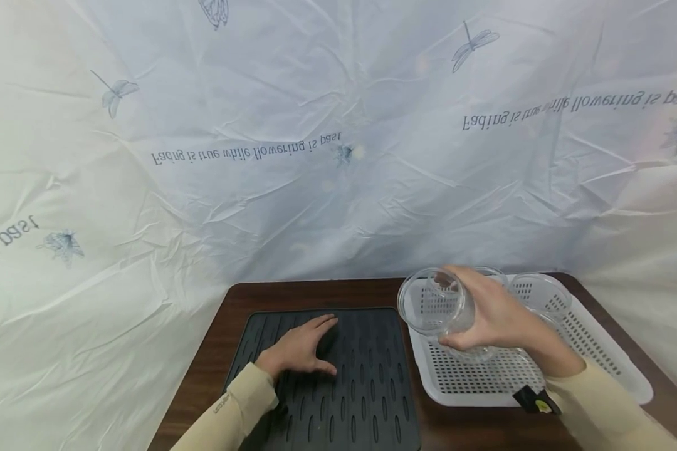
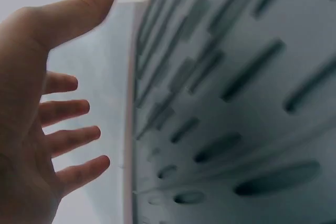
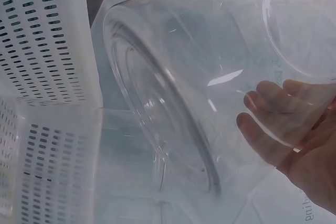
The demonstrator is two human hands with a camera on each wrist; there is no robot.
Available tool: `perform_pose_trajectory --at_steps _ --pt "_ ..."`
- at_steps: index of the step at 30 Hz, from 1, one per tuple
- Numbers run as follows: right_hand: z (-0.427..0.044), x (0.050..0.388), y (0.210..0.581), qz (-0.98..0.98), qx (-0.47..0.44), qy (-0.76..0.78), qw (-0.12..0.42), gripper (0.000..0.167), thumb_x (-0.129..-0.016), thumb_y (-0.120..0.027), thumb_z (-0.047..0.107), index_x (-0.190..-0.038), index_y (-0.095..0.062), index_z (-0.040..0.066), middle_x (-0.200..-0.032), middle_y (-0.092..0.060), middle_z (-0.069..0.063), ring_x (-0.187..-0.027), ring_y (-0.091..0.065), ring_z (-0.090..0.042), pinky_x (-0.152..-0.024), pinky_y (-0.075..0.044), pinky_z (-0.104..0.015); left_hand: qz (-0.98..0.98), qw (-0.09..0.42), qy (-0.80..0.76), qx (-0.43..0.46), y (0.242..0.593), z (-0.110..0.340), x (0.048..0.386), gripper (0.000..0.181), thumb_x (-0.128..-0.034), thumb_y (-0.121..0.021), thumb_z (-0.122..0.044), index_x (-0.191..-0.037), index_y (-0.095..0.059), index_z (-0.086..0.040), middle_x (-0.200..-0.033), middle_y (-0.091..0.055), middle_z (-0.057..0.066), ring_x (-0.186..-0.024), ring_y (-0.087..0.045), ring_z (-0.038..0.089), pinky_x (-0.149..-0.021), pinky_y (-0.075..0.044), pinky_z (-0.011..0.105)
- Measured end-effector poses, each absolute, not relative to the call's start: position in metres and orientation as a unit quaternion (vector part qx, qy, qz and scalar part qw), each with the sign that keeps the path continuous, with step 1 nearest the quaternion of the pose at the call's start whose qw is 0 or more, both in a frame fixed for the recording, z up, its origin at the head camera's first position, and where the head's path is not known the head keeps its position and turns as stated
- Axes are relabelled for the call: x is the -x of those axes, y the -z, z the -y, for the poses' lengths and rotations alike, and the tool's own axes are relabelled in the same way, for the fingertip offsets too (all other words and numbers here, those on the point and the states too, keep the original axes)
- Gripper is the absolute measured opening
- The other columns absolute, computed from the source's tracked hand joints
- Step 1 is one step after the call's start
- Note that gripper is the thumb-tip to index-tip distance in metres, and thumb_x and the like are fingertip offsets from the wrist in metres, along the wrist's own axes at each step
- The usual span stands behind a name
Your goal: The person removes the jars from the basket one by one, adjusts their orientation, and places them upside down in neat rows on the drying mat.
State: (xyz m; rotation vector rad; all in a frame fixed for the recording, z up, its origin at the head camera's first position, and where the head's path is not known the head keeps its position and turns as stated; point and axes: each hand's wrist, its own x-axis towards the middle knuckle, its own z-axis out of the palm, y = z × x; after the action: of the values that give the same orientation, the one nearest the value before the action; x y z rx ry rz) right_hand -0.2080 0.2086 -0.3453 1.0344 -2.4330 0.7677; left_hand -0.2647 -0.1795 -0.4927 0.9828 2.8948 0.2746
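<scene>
My right hand (image 1: 488, 310) grips a clear plastic cup (image 1: 464, 316) above the left part of a white perforated basket (image 1: 485, 379). The cup is tilted, with its wide rim turned to the left. In the right wrist view, fingers (image 3: 262, 137) curl round the narrower end of the see-through cup (image 3: 210, 45). Other clear cups (image 1: 541, 294) sit in the basket behind and beside this hand, partly hidden. Over the dark ridged mat (image 1: 367, 394), my left hand (image 1: 299, 351) is held with fingers spread and holds nothing.
Mat and basket lie side by side on a brown wooden table (image 1: 188, 376). A whitish printed sheet (image 1: 338, 207) hangs behind the table and along both sides. A black tag (image 1: 536, 399) hangs at my right sleeve, over the basket's front rim.
</scene>
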Motion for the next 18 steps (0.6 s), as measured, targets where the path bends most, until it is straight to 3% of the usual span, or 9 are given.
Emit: perform_pose_trajectory --at_steps 10,18 --pt "-0.202 0.211 0.336 0.876 -0.371 -0.243 0.189 0.097 -0.051 -0.093 0.046 -0.131 -0.053 0.011 -0.110 -0.062 0.007 -0.097 -0.061 -0.013 -0.078 -0.056 -0.038 -0.921 0.005 -0.199 -0.333 0.456 0.167 0.261 0.101 -0.0773 -0.070 -0.066 -0.157 -0.021 -0.027 -0.161 -0.023 0.001 -0.143 -0.035 0.027 -0.106 -0.041 0.054" --pt "-0.196 0.215 0.331 0.874 -0.390 -0.224 0.185 0.091 -0.051 -0.091 0.052 -0.123 -0.055 0.010 -0.104 -0.059 0.009 -0.091 -0.056 -0.008 -0.075 -0.055 -0.033 -0.900 0.013 -0.265 -0.346 0.432 0.155 0.256 0.099 -0.0779 -0.068 -0.067 -0.156 -0.017 -0.035 -0.162 -0.021 -0.001 -0.146 -0.029 0.025 -0.109 -0.037 0.054"
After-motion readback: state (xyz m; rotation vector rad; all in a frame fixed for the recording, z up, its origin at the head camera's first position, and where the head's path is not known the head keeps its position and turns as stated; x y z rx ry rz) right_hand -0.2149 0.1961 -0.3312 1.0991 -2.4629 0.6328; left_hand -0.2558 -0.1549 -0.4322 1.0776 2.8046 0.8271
